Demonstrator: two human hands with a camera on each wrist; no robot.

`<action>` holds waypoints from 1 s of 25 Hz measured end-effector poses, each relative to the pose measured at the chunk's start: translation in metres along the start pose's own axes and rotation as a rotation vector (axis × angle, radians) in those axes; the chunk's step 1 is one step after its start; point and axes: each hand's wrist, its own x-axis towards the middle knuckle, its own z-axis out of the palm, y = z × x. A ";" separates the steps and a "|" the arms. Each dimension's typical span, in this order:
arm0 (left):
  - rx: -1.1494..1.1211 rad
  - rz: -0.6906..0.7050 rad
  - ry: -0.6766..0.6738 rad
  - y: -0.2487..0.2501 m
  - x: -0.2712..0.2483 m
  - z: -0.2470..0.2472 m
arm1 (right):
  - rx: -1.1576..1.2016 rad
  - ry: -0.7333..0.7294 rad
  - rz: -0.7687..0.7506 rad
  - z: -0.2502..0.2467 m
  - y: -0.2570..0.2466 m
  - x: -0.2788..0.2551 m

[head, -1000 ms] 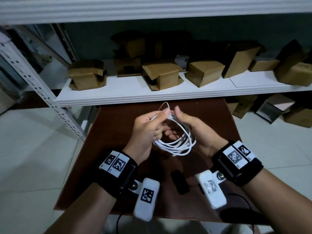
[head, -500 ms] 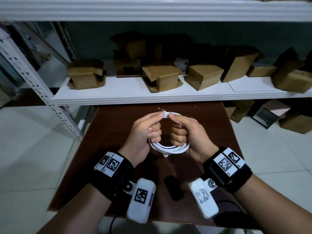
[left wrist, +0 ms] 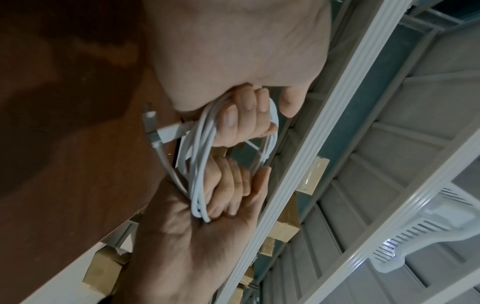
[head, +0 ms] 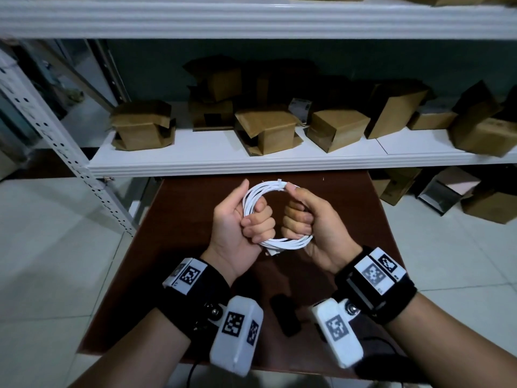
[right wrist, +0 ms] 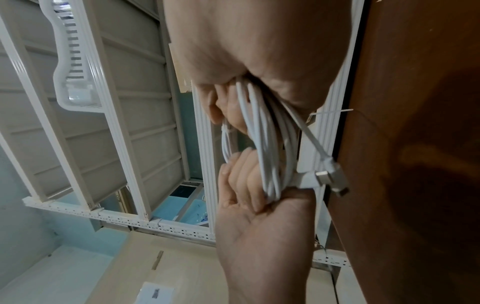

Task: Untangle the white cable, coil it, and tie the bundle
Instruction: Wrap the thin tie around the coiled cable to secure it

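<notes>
Boxes (head: 267, 130) on shelf (head: 223, 161); both hands grip coiled cable (head: 263, 191).

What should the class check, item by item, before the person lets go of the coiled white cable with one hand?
1. Coiled white cable forms one round bundle: ok.
2. Left hand grips its side of the coil: ok.
3. Right hand grips the opposite side: ok.
4. Thin white plastic tie sits around the strands at the top of the coil: ok; pulled tight: cannot tell.
5. White cable plugs lie against the bundle near the left hand: ok; secured by the tie: cannot tell.
6. Dark brown wooden table lies beneath the hands to receive the bundle: ok.
</notes>
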 end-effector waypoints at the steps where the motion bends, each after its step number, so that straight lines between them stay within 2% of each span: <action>1: 0.020 -0.001 0.010 0.005 0.000 0.000 | -0.023 -0.011 0.027 0.000 -0.006 0.000; 5: 0.139 -0.019 0.022 0.018 0.000 0.005 | -0.120 -0.005 0.090 -0.002 -0.032 -0.002; 14: 0.283 -0.089 0.041 0.014 0.001 0.000 | -0.125 0.092 0.075 -0.013 -0.019 0.002; 18: 0.401 -0.089 0.149 0.010 0.007 -0.010 | -0.165 0.159 0.062 -0.020 -0.005 0.006; 21: 0.497 -0.047 0.264 0.008 0.012 -0.019 | -0.321 0.191 0.015 -0.021 0.004 0.010; 25: 0.574 -0.015 0.308 0.007 0.014 -0.029 | -0.385 0.167 -0.020 -0.026 0.014 0.015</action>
